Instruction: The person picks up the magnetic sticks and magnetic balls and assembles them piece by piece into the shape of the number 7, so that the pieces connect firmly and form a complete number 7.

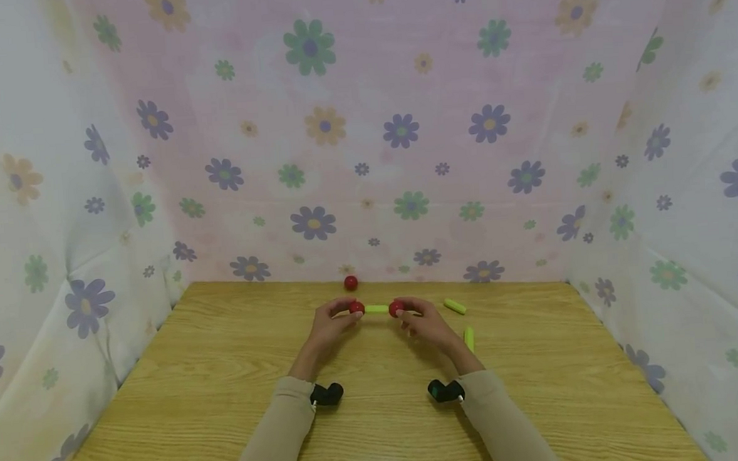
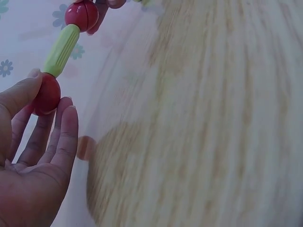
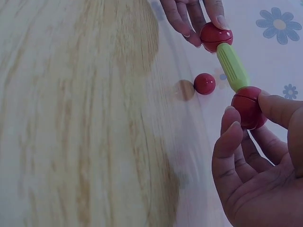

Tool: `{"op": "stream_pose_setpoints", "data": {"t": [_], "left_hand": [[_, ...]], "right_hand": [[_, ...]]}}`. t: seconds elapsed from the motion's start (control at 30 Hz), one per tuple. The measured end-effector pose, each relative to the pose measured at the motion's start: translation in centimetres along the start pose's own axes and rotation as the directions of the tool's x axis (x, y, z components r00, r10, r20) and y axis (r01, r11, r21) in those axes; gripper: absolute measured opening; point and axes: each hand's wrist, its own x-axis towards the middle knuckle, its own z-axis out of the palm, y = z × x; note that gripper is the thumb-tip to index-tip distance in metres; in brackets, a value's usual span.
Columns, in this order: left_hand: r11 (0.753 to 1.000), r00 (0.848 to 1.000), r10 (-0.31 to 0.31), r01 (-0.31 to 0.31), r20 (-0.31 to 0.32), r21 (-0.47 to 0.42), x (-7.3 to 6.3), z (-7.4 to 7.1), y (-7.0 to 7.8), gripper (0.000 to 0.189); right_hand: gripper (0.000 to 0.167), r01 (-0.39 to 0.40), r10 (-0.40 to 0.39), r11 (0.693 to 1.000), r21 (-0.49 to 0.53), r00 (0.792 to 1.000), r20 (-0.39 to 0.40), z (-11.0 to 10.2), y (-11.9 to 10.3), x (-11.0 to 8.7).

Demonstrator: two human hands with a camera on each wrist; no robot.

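A yellow-green ridged rod [image 1: 377, 309] runs level between two red balls, one at each end. My left hand [image 1: 332, 326] grips the left red ball [image 1: 357, 308] between thumb and fingers. The right red ball [image 1: 396, 308] is pinched by my right hand [image 1: 428, 323]. In the left wrist view the rod [image 2: 62, 51] meets both balls, its near end at the left ball [image 2: 47, 94] under my thumb. The right wrist view shows a thin seam round the right ball [image 3: 249, 108], with fingers curled beneath it.
A third red ball [image 1: 350, 282] rests near the back edge of the wooden table [image 1: 213, 384]. Two loose yellow-green rods, one angled [image 1: 454, 307] and one upright in view [image 1: 469, 339], lie right of my right hand. Flowered cloth [image 1: 366, 188] hangs behind and at both sides.
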Motion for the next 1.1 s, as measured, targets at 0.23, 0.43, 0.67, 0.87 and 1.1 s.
{"op": "stream_pose_setpoints", "data": {"t": [0.23,0.43,0.67,0.87,1.1], "left_hand": [[1.0,1.0,0.0,0.0,-0.015,0.011,-0.03,0.3,-0.38,0.041],[0.999,0.999,0.009,-0.007,-0.042,0.049,-0.14,0.67,-0.11,0.036],[0.993,0.997,-0.011,0.02,-0.071,0.117,-0.27,0.77,-0.07,0.037],[0.992,0.998,-0.007,0.016,-0.07,0.124,-0.13,0.69,-0.26,0.039],[0.992,0.997,0.0,0.009,-0.071,0.124,-0.05,0.59,-0.27,0.041]], "right_hand": [[0.043,-0.036,0.035,0.999,-0.04,0.999,-0.026,0.04,0.15,0.15],[0.041,-0.037,0.032,0.995,-0.094,0.998,-0.052,0.09,0.24,0.14],[0.037,-0.04,0.031,0.994,-0.104,0.996,-0.086,0.49,0.36,0.1],[0.04,-0.04,0.03,0.99,-0.135,0.997,-0.078,0.7,0.46,-0.03],[0.038,-0.055,0.039,0.985,-0.165,0.994,-0.102,0.77,0.63,0.25]]}}
